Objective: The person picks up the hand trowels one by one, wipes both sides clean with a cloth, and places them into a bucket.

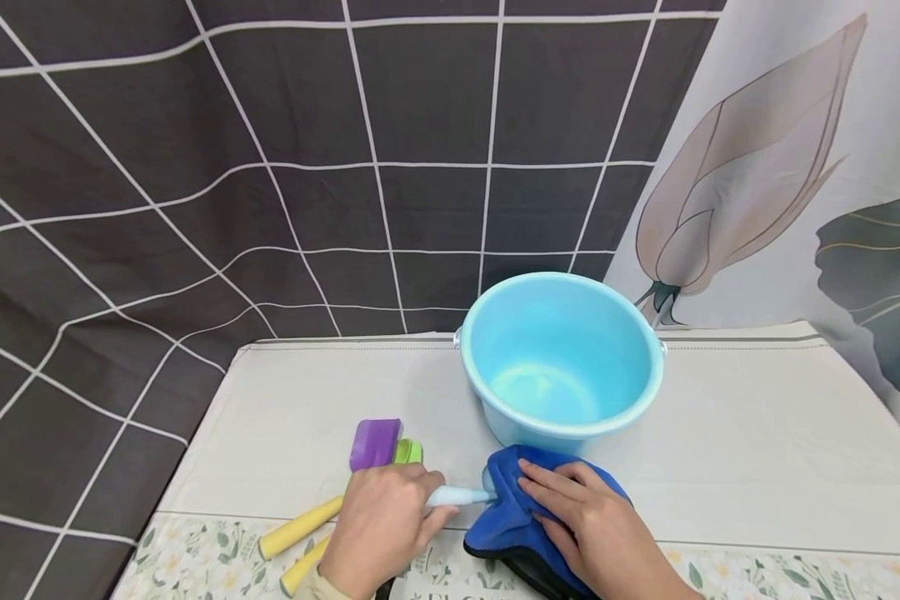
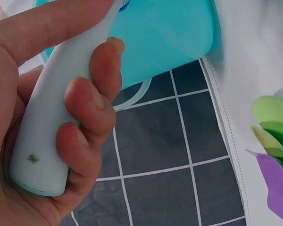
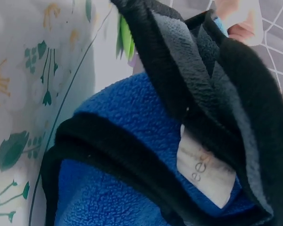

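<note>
My left hand (image 1: 382, 525) grips the pale blue handle (image 1: 457, 497) of a tool, its fingers curled round it in the left wrist view. The tool's far end goes into a blue cloth (image 1: 506, 483) with black edging and hides there, so its kind cannot be told. Over the cloth lies my right hand (image 1: 600, 525), holding the cloth round that end with bent fingers. Folds of the cloth, its grey underside and a white label (image 3: 205, 167) fill the right wrist view; the right hand's fingers do not show there.
A light blue bucket (image 1: 562, 329) stands just behind the cloth. Left of my left hand lie a purple scoop-like piece (image 1: 375, 443), a green piece (image 1: 408, 452) and two yellow handles (image 1: 300, 527). A dark checked curtain (image 1: 435, 100) hangs behind the white table (image 1: 735, 442).
</note>
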Available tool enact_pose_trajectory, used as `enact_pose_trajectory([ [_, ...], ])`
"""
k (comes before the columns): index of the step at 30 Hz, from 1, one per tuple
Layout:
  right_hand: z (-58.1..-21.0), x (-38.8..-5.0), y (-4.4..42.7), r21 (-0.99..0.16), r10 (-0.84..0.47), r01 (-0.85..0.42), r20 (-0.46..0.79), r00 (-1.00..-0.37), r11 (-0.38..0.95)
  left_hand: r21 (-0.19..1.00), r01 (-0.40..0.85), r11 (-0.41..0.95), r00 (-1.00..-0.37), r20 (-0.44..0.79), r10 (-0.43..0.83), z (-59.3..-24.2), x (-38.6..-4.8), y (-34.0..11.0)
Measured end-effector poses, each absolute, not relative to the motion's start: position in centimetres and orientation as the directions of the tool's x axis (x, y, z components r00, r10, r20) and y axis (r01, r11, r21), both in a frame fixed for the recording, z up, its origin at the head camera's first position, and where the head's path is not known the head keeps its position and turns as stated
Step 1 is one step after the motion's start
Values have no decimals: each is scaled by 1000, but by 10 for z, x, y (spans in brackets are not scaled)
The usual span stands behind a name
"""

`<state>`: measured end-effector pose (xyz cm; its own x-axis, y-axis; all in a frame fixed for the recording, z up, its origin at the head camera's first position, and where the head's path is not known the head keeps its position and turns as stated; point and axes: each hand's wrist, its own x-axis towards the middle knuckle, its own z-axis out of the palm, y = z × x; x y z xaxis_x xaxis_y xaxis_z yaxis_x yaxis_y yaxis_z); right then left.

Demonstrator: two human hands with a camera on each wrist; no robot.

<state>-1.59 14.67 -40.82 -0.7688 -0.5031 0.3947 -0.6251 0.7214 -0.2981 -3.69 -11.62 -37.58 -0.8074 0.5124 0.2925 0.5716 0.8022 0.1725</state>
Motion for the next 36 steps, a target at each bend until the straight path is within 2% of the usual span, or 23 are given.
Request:
enact_pose_trajectory([
  [5,-409,-16,149,-312,-484,-615,404,-776,724,184,564,805,-814,288,504,-375,-37,-117],
  [20,-407,-17,153,-304,-457,-634,486,-745,711,244,530,812,-845,233,482,-376,-40,-126],
  [36,-406,-20,158,-286,-448,-647,526,-723,707,260,496,829,-862,264,433,-374,-41,-136],
])
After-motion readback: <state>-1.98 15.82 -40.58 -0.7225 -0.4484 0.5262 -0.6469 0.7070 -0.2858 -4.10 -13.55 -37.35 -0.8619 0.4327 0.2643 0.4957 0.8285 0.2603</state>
